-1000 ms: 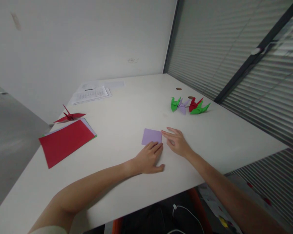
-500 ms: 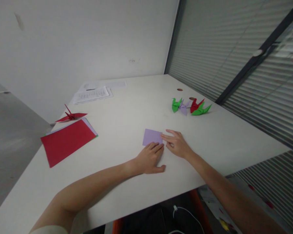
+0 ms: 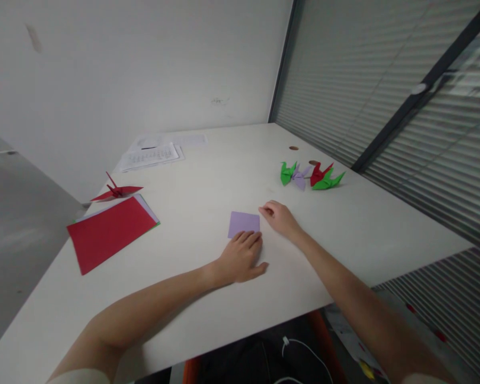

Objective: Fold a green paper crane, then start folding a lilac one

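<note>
A folded piece of purple paper (image 3: 244, 220) lies flat on the white table, nearly square in outline. My left hand (image 3: 242, 257) rests palm down, its fingers stretched over the paper's near edge and the thumb spread out to the right. At the paper's far right corner is my right hand (image 3: 278, 216), with thumb and fingertips drawn together in a pinch. No paper shows between those fingertips, and whether they touch the corner is hard to see.
Red sheets (image 3: 112, 234) over purple and green ones lie at the left, with a red paper crane (image 3: 118, 191) behind. Several folded cranes, among them a green one (image 3: 328, 180), stand at the right. Written papers (image 3: 150, 156) lie at the back. Window blinds border the right side.
My right hand has moved from the paper's right edge up to its far corner, and its fingers have closed. The paper and my left hand have shifted slightly left in view.
</note>
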A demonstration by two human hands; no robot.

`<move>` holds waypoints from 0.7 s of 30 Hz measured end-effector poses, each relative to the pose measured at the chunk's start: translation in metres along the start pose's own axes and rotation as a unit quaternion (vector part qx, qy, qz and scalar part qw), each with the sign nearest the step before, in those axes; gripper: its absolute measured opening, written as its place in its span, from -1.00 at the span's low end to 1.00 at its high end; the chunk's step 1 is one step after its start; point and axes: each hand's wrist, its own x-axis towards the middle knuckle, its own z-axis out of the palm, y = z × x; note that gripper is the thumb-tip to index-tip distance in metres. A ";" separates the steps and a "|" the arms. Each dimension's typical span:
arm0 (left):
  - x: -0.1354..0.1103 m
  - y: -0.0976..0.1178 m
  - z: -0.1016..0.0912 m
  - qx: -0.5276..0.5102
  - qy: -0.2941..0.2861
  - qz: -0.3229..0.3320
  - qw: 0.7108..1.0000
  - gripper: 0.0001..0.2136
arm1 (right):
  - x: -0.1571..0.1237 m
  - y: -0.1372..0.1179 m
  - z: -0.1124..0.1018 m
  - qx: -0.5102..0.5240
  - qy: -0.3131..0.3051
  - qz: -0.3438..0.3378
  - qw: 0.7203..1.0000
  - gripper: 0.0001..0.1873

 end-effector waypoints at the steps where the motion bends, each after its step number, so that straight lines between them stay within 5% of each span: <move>1: 0.000 0.000 0.000 0.003 -0.001 -0.002 1.000 -0.47 | 0.005 -0.006 0.005 0.069 0.023 0.046 0.996 -0.53; 3: 0.001 0.000 0.000 0.007 -0.001 -0.005 1.000 -0.46 | 0.012 -0.017 0.018 0.258 -0.010 0.144 0.955 -0.43; 5: 0.002 0.000 0.001 0.006 0.000 -0.010 1.000 -0.46 | 0.015 -0.024 0.030 0.409 -0.096 0.210 0.883 -0.41; 8: 0.003 0.000 0.003 0.007 -0.002 -0.016 1.000 -0.44 | 0.018 -0.024 0.045 0.479 -0.091 0.258 0.834 -0.40; 13: 0.002 -0.001 0.003 0.019 -0.014 -0.011 1.000 -0.44 | 0.026 -0.014 0.057 0.376 0.004 0.230 0.898 -0.43; 17: 0.002 -0.001 0.002 0.041 -0.012 -0.012 0.999 -0.43 | 0.023 -0.010 0.054 0.211 0.036 0.096 0.972 -0.51; 21: 0.003 0.000 0.001 0.053 -0.019 -0.012 0.998 -0.48 | 0.018 0.002 0.043 0.090 0.013 -0.010 0.996 -0.74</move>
